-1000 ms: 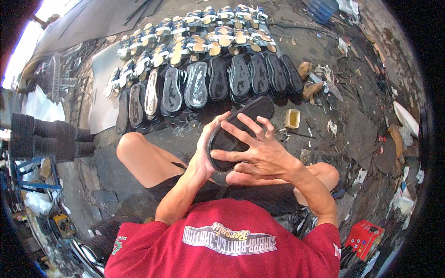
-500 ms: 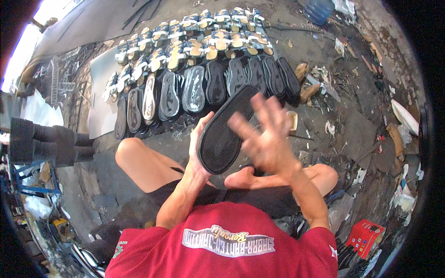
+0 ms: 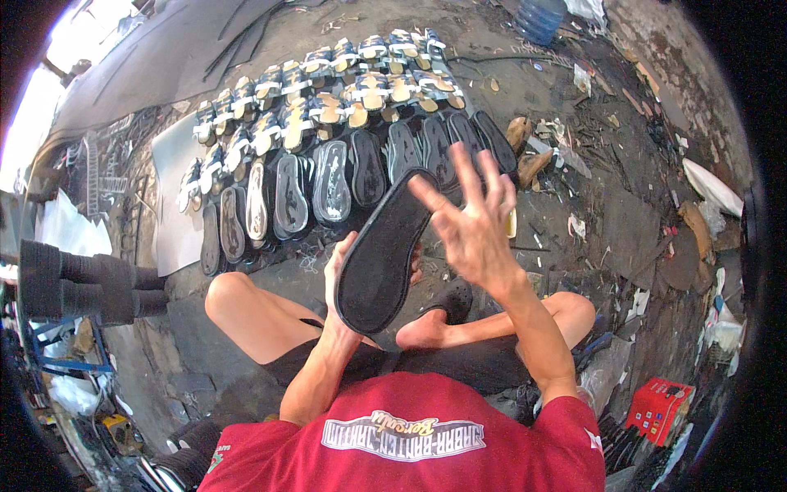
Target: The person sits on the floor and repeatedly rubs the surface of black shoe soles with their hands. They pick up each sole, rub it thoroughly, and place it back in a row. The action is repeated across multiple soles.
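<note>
A black shoe sole [image 3: 379,258] is in my left hand [image 3: 333,283], tilted with its narrower top end leaning up to the right. The left thumb lies along its near-left edge, and the fingertips come round from underneath at its right side. My right hand [image 3: 479,238] is spread beside the sole's upper end. Its index finger reaches over the top edge; I cannot tell whether it touches. The other fingers point up and away, slightly blurred, with nothing in them. Just beyond stands a row of black soles [image 3: 368,168], some with a glossy, streaked surface.
Behind the soles lie rows of sandals [image 3: 297,123] with tan footbeds and white straps. Dark stacked rolls [image 3: 65,283] stand at the left. Brown foot-shaped blocks [image 3: 533,168] and scraps lie to the right. A red box [image 3: 660,410] sits lower right, a blue water jug [image 3: 539,20] far back.
The sole has come down and slightly left in my left hand. My right hand, blurred over the sole's right side before, is now at its upper end with fingers spread.
</note>
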A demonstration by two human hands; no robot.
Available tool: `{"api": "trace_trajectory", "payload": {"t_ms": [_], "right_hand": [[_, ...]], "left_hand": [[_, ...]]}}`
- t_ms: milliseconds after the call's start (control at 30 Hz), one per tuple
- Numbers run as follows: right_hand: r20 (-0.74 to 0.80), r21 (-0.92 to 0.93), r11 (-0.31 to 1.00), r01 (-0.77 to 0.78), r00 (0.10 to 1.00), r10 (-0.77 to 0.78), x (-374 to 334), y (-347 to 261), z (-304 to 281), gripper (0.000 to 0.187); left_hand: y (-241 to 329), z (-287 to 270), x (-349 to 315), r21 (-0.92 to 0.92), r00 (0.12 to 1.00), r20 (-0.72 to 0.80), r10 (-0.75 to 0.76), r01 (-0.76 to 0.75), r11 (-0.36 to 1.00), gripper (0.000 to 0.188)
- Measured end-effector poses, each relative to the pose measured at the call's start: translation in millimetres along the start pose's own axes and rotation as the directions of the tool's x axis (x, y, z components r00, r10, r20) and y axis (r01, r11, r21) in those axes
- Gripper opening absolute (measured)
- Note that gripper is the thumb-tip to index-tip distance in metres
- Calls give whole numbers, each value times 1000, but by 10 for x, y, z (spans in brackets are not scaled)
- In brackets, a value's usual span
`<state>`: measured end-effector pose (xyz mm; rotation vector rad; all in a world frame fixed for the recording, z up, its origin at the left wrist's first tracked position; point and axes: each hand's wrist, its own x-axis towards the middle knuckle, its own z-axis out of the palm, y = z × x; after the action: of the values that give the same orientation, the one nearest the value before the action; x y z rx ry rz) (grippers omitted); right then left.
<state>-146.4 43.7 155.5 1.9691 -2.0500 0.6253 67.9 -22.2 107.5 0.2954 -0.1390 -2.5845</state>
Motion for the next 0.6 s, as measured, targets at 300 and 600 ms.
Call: {"api": "trace_trajectory", "payload": {"t_ms": [300,600], "right_hand": [[89,691,723,33,987,-131,-236,-419,-174,60],[209,915,134,-381,731,649,-475,351,426,63]], "left_hand": [[66,-264,18,-156,995,-65,71,-81,984,64],[1302,297,-467,330,758,58,650,-629,704,76]]}}
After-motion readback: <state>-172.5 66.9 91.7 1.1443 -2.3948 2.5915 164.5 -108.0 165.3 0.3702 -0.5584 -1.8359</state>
